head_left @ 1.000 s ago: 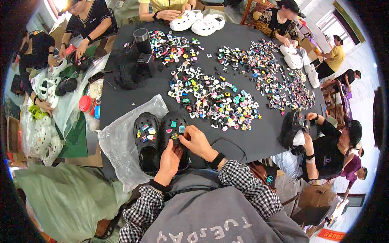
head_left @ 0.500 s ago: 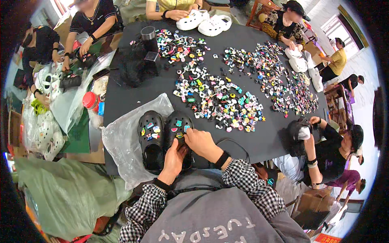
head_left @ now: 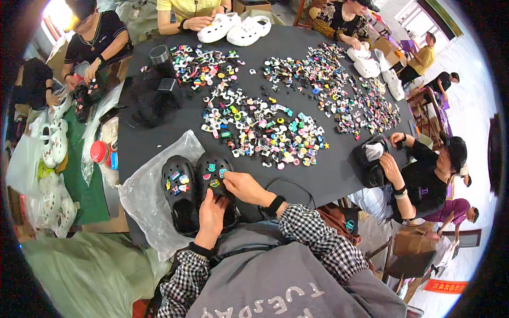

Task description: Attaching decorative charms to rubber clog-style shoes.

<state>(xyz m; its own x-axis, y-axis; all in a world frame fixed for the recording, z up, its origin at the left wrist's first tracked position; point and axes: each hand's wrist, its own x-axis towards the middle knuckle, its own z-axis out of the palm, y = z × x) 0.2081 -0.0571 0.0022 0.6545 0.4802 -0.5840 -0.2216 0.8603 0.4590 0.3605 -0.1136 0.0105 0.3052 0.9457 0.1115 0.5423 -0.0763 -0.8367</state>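
View from the head camera onto a dark counter (head_left: 159,143). Two black clogs lie side by side on a clear plastic bag (head_left: 154,196) at the near edge, toes pointing away from the wearer, so that their perforated uppers face up and within reach. The left hand (head_left: 211,214) rests flat over the heel part of the right-hand clog (head_left: 214,180), fingers closed down on it, apparently pinning the shoe so it cannot slide. The right hand (head_left: 241,186) reaches across to the upper of the same clog, fingertips pinched together on a small light-coloured charm (head_left: 223,173) at one of the holes; how firmly it is gripped cannot be told. The left-hand clog (head_left: 177,193) already carries several coloured charms and lies untouched just beside. A broad scatter of loose charms (head_left: 265,132) covers the middle of the counter, near the wearer's reach. Other people sit around the counter with white clogs (head_left: 233,29).
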